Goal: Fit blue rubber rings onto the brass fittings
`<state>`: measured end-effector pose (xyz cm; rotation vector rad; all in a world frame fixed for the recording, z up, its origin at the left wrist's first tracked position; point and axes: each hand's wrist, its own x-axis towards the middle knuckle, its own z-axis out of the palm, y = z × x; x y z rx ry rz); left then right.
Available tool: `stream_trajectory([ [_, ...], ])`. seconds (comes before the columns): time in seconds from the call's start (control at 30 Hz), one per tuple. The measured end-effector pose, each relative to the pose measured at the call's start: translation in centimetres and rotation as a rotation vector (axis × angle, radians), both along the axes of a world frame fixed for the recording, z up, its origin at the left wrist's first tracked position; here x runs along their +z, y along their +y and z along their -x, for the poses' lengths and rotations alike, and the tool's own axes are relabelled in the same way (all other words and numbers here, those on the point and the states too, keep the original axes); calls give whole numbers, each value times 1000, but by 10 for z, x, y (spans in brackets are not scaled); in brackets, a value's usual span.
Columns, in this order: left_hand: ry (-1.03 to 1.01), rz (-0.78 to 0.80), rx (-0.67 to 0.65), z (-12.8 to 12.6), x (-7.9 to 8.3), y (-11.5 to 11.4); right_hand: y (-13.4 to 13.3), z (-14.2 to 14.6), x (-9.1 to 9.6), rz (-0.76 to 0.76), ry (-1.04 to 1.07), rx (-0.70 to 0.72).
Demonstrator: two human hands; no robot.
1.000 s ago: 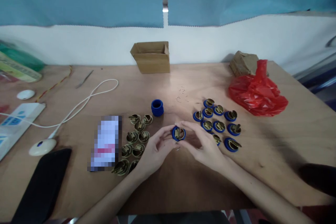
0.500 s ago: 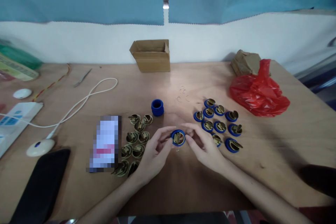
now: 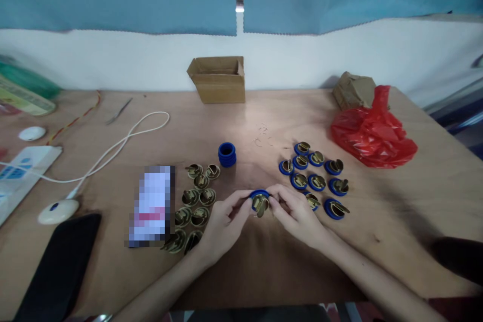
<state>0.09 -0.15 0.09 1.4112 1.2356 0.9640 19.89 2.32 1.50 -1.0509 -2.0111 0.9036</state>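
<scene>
Between my two hands is a blue ring with a brass-coloured round clip (image 3: 260, 204) in it, tilted, its small lever facing me. My left hand (image 3: 231, 216) pinches its left edge with thumb and fingers. On its right edge, my right hand (image 3: 296, 214) grips it the same way. Left of my left hand lie several bare brass round clips (image 3: 199, 216). A short stack of blue rings (image 3: 227, 155) stands beyond it. To the right of my right hand sit several blue-ringed brass clips (image 3: 317, 182), one partly hidden by the hand.
A cardboard box (image 3: 221, 85) stands against the wall. A red plastic bag (image 3: 372, 136) and a brown paper package (image 3: 352, 90) are at the right. On the left lie a lit phone (image 3: 151, 206), a black phone-like slab (image 3: 58, 266), a white cable (image 3: 113, 148) and a power strip (image 3: 28, 171).
The blue-ringed clip has tipped, its brass face now turned more toward me. My right hand has shifted slightly down with it; both hands keep their hold.
</scene>
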Motion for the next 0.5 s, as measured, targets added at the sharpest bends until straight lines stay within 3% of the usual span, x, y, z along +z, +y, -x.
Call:
stream_trajectory([
  [0.3, -372, 226, 20, -6, 1, 1, -1, 2, -7, 225, 111, -19],
  [0.5, -463, 239, 7, -9, 5, 2, 0, 3, -7, 211, 138, -42],
])
